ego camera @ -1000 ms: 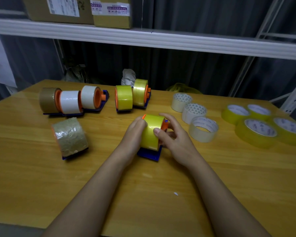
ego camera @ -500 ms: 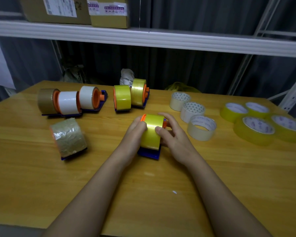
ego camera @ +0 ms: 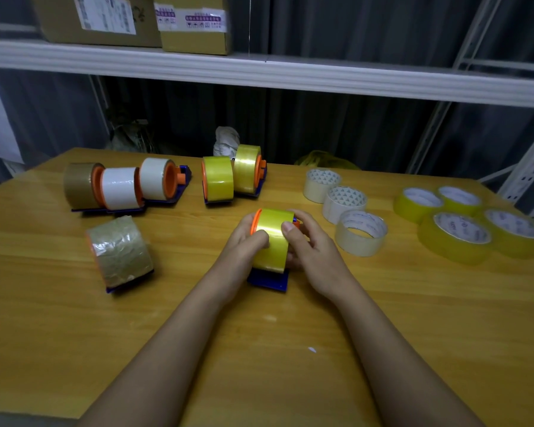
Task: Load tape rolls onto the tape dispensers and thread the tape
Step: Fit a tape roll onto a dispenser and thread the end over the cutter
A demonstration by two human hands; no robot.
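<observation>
Both hands are curling around one yellow tape roll seated on a blue dispenser at the middle of the table: the left hand is gripping its orange-flanged side, seemingly to steady it, while the right hand is pressing its thumb on the top, probably hunting the tape's loose end. Spare yellow rolls are waiting well apart at the right.
</observation>
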